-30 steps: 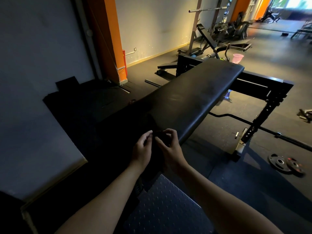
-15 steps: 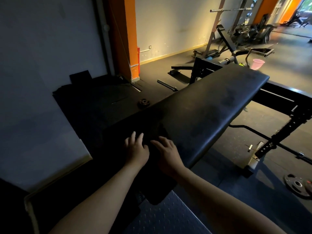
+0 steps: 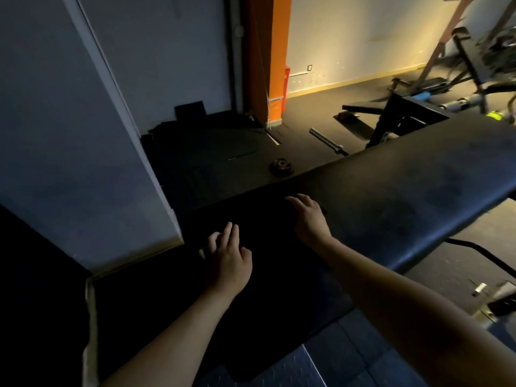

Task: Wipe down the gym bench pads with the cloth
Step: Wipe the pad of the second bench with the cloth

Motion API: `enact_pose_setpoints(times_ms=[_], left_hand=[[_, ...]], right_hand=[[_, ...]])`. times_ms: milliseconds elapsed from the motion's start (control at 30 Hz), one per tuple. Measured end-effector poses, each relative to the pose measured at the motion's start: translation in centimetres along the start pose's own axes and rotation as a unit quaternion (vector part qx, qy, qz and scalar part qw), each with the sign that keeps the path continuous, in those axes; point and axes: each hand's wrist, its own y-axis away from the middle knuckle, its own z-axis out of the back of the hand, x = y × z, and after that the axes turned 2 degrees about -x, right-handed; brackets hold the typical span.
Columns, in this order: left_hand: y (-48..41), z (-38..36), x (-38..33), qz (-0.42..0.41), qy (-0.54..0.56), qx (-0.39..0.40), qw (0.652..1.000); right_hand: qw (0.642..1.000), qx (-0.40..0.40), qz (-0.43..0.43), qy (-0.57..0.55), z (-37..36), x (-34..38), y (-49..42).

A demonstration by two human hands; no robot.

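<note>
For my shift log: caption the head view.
Left hand and right hand rest on the shadowed near end of the black bench pad.

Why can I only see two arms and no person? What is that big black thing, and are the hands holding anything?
The camera sits on the person's head and looks down, so you see what they see: just their own arms. This is the only view. The left hand and the right hand both lie on a long black bench pad, the cushion of a gym bench. Their fingers are stretched out, not curled round anything. The job is wiping the pad with a cloth, but that end is so dark I cannot make the cloth out. On the floor behind the pad lie a small round weight plate and a metal bar. Farther back stands an orange pillar.
</note>
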Motion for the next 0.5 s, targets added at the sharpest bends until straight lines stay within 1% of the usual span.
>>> enact_pose_setpoints(times_ms=[67, 100, 167, 233, 300, 333, 400, 500], left_hand=[[-0.1, -0.3, -0.4, 0.015, -0.009, -0.013, 1.0], [-0.1, -0.5, -0.5, 0.019, -0.015, -0.019, 1.0], [-0.1, -0.9, -0.3, 0.026, -0.024, -0.028, 0.999], [-0.3, -1.3, 0.1, 0.034, -0.036, -0.018, 0.999], [-0.2, -1.4, 0.3, 0.038, -0.059, -0.013, 0.997], [-0.1, -1.2, 0.2, 0.034, -0.064, -0.014, 0.997], [-0.1, -0.8, -0.3, 0.023, -0.048, -0.023, 0.998], [-0.2, -0.5, -0.4, 0.028, -0.015, -0.026, 0.999]], right_hand=[[1.0, 0.001, 0.015, -0.004, -0.8, 1.4, 0.5], [0.999, 0.004, 0.037, -0.007, -1.2, 2.6, 1.0], [0.994, 0.029, 0.105, -0.013, -2.1, 5.6, 2.2], [0.98, 0.066, 0.184, -0.023, -3.0, 8.0, 3.3], [0.969, 0.096, 0.227, -0.017, -3.1, 8.7, 3.5], [0.967, 0.104, 0.234, 0.0, -2.9, 8.4, 3.2], [0.969, 0.091, 0.227, 0.038, -2.1, 6.9, 2.2], [0.983, 0.057, 0.164, 0.055, -0.4, 2.7, 0.5]])
